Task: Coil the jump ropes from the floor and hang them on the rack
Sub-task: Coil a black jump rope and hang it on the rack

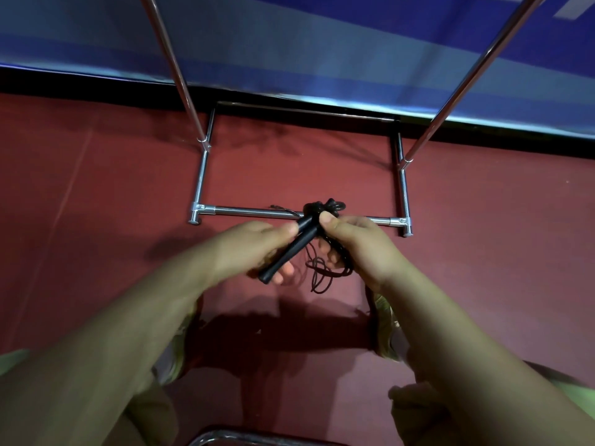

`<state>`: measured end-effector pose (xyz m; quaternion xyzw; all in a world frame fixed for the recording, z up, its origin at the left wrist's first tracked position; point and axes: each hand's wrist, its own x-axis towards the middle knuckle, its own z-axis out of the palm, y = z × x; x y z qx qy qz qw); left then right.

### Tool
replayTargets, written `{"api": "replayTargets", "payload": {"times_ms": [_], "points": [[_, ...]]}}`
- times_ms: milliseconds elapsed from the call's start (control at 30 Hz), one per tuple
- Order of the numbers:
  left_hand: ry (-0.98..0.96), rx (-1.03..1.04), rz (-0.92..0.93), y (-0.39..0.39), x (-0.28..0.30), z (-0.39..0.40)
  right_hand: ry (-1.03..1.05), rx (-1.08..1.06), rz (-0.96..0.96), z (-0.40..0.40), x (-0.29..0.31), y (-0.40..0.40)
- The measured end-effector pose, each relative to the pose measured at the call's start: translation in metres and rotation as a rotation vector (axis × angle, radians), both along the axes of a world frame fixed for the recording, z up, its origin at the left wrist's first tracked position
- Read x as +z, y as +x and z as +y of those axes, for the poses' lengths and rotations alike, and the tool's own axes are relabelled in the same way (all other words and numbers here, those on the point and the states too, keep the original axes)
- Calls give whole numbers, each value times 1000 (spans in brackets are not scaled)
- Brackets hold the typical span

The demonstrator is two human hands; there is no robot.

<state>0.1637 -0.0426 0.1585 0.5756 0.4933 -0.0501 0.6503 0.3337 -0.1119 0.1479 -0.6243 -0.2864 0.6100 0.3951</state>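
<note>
I hold one jump rope (317, 249) in mid-air at the centre of the frame, above the red floor (96, 204) and just in front of the near bottom bar of the rack (257, 211). My left hand (254, 244) is curled round the black handle (289, 251), thumb pressed on its upper end and fingers underneath near the lower end. My right hand (351, 241) is closed on the bundled cord, thumb on top where the cord meets the handle, with a dark knot of loops bunched above it and a few thin loops hanging below, toward the lower middle of the frame.

The handle's long axis runs on a diagonal: its free butt end points to the lower left of the frame, and its cord end points to the upper right, toward my right thumb. The hanging loops lie roughly up and down in the frame, across that axis.

I judge that I am in the coiling step, finishing the bundle. To do it well, I should keep my right-hand pinch firm so the gathered loops do not spill, and use my left hand to guide the handle round the bundle, keeping each turn snug and beside the last. The loose loops below should be drawn up to even length first, or they will snag. I cannot tell where the second handle is; it may be hidden inside the bunch.
</note>
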Motion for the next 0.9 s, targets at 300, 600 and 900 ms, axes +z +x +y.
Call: {"api": "replayTargets", "payload": {"times_ms": [300,600,900], "points": [[-523,49,-256,-1,11,-4,165,137,109,2,5,10],[-93,48,-30,13,-7,-15,-82,157,-202,-1,8,8],[420,-77,207,4,-23,-4,-163,79,-194,-2,1,5]]}}
